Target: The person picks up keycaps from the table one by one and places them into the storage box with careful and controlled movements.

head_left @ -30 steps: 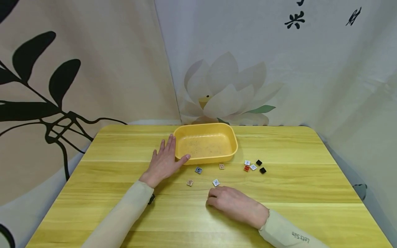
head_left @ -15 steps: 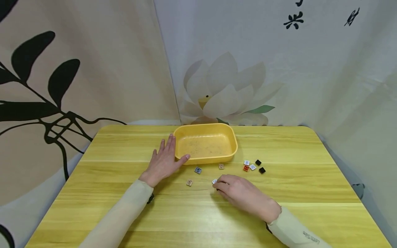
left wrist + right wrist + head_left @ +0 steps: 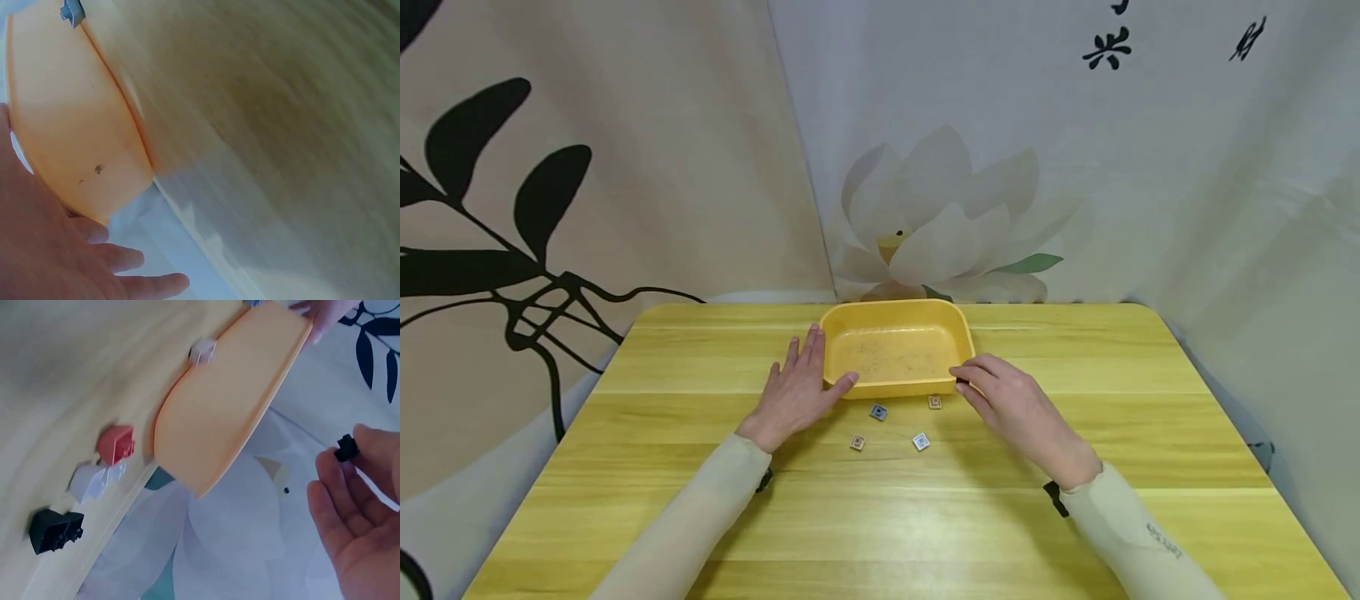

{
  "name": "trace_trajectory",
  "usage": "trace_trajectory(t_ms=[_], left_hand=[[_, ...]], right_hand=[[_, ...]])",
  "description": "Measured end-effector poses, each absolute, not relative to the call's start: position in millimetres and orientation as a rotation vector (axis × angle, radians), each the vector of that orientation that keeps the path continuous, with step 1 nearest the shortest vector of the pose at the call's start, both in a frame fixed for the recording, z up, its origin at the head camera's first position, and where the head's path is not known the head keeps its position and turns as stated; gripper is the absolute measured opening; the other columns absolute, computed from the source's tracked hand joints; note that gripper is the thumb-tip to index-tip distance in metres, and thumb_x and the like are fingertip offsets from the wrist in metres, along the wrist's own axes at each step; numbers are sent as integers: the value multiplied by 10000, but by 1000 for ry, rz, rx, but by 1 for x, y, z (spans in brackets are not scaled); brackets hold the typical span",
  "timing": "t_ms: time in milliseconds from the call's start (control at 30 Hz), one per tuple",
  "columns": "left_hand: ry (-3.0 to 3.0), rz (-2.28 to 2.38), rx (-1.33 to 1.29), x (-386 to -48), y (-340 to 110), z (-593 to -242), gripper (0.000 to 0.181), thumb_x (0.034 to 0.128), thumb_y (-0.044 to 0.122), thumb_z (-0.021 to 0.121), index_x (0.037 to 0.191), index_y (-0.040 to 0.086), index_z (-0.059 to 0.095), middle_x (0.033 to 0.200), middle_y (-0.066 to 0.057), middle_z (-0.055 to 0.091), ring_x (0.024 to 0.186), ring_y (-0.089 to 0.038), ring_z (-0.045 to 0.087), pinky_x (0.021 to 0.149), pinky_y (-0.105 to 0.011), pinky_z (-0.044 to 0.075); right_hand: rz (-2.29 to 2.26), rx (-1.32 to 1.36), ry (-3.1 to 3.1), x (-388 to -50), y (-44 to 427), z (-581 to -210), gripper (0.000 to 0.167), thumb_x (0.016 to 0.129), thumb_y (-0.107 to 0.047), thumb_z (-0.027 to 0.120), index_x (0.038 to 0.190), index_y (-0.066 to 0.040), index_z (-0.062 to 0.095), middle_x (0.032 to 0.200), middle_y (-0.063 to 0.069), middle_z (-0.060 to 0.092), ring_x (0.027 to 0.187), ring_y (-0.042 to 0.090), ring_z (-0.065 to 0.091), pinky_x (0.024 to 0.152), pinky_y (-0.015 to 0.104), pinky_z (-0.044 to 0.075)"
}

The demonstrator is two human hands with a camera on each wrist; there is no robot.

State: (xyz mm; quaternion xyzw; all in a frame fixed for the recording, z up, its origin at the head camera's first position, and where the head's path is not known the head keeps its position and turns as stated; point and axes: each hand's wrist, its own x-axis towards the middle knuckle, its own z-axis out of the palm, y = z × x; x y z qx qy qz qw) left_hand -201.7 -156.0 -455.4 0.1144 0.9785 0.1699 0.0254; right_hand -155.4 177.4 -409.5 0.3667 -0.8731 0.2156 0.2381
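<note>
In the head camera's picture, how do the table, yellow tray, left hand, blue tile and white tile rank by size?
Largest to smallest:
1. table
2. yellow tray
3. left hand
4. blue tile and white tile, too alike to rank

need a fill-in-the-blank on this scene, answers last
The right hand pinches a ____ piece.
The ____ hand touches the tray with outspread fingers.
In the head view, ____ loose pieces show on the table.
In the right wrist view, white pieces lie between black pieces and a ____ piece.
Answers: black; left; four; red.
</note>
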Motion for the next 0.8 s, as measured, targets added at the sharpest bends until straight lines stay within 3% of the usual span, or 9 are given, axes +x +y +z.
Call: trace_trajectory(t_ms=[233,467,800], left_hand=[[3038,503,352,-203,-154,-455,1051,993,765,342,1649,11,18,1724,-152,-4,1557,-467,90,1142,-749,201],[3047,493,345,-204,-153,-456,1084,971,806,309,1651,14,16,1727,-150,12,1562,-452,93,1150,-737,205],[3058,518,343,-202,-153,-455,1041,999,721,420,1648,-6,54,1724,-169,37,1555,-471,96,1138,-765,175]], right_hand=[[615,899,-2465,-182,172,-409,217,945,-79,761,1146,1,747,1070,79,703,901,214,691,772,364,587],[578,850,-2544,-208,163,-414,229,950,-87,759,1165,-12,756,1081,94,704,886,227,687,769,382,583],[544,819,-2719,-232,145,-418,216,963,-54,731,1171,-6,762,1123,126,696,966,273,688,844,406,579]])
